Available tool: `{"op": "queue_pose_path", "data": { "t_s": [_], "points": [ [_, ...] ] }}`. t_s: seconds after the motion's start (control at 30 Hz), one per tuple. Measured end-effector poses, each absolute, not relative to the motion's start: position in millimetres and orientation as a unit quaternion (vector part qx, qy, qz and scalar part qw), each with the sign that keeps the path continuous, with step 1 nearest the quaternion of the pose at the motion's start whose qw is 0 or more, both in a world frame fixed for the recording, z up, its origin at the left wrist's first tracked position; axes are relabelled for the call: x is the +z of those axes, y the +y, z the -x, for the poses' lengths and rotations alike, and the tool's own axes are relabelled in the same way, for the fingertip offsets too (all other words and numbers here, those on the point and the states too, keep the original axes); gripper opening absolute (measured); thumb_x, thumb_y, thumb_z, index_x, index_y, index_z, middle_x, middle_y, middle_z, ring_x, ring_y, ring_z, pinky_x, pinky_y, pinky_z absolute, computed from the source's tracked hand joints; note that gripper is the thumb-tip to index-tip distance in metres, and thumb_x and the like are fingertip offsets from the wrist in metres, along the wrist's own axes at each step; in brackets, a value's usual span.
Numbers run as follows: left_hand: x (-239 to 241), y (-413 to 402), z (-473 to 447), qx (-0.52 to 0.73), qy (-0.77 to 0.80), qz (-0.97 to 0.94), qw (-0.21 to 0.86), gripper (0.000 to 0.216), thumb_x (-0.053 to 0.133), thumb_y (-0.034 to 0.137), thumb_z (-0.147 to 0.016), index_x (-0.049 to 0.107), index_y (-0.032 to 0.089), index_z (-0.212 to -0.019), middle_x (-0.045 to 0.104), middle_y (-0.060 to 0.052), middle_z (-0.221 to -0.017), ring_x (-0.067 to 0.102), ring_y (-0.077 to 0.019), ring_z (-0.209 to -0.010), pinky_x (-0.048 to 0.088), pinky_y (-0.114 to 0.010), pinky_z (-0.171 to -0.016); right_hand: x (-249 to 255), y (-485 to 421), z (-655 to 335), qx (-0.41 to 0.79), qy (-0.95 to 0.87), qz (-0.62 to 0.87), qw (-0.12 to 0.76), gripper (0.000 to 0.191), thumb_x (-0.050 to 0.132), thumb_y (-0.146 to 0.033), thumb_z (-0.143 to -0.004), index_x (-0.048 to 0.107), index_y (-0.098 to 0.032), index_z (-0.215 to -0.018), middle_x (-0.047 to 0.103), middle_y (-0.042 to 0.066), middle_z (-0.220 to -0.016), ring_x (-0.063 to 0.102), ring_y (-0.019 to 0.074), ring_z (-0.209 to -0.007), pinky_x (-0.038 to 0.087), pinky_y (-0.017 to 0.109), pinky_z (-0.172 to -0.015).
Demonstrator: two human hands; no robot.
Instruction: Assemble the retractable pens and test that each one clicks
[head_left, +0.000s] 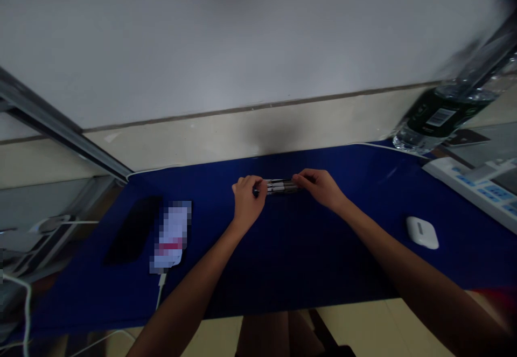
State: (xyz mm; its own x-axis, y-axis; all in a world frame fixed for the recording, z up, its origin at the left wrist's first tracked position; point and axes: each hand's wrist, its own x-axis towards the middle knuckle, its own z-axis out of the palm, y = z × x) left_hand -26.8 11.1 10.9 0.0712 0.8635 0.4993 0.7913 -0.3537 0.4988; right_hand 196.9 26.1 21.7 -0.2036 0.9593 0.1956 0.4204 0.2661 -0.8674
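Several pens lie side by side in a small bundle near the far middle of the blue table surface. My left hand has its fingers closed around the left end of the bundle. At the other end, my right hand pinches the pens between thumb and fingers. Parts of both pen ends are hidden by my fingers, and the bundle stretches level between the two hands.
To the left lie a phone with a lit screen and cable, and a dark flat object. On the right are a white earbud case, a power strip and a large plastic bottle. A wall stands behind.
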Motion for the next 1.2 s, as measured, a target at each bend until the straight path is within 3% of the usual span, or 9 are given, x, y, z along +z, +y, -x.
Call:
{"op": "queue_pose_path", "data": {
  "t_s": [0.37,0.73,1.0,1.2],
  "points": [
    [10.0,11.5,27.4,0.374,0.569,-0.731,0.043,0.013,0.051,0.028,-0.094,0.060,0.021,-0.087,0.063,0.000,-0.080,0.054,-0.0175,-0.081,0.032,-0.034,-0.078,18.5,28.7,-195.6,0.379,-0.676,0.469,0.422,0.024,0.067,-0.041,-0.080,0.068,-0.019,-0.089,0.069,0.004,-0.081,0.061,0.0169,-0.070,0.047,0.030,-0.065],
    [10.2,11.7,27.4,0.380,0.564,-0.732,0.049,0.011,0.053,0.027,-0.093,0.060,0.021,-0.085,0.063,0.000,-0.080,0.054,-0.0174,-0.081,0.033,-0.034,-0.077,22.3,25.7,-196.4,0.339,-0.698,0.505,0.379,0.035,0.055,-0.049,-0.088,0.071,-0.018,-0.080,0.066,0.003,-0.069,0.055,0.0152,-0.060,0.039,0.028,-0.055],
    [9.2,12.1,28.2,0.379,0.566,-0.731,0.044,0.011,0.053,0.027,-0.093,0.060,0.021,-0.086,0.063,0.000,-0.080,0.054,-0.0174,-0.080,0.032,-0.034,-0.077,18.4,28.8,-196.4,0.367,-0.690,0.477,0.403,0.023,0.065,-0.040,-0.082,0.070,-0.019,-0.087,0.069,0.004,-0.079,0.059,0.0160,-0.068,0.044,0.029,-0.062],
    [9.6,12.0,27.8,0.379,0.563,-0.733,0.047,0.013,0.053,0.028,-0.093,0.060,0.021,-0.085,0.062,0.000,-0.078,0.054,-0.0175,-0.079,0.032,-0.034,-0.076,21.8,26.7,-195.1,0.334,-0.700,0.503,0.382,0.029,0.058,-0.045,-0.087,0.070,-0.019,-0.084,0.067,0.003,-0.073,0.056,0.0147,-0.063,0.040,0.027,-0.057]
  ]
}}
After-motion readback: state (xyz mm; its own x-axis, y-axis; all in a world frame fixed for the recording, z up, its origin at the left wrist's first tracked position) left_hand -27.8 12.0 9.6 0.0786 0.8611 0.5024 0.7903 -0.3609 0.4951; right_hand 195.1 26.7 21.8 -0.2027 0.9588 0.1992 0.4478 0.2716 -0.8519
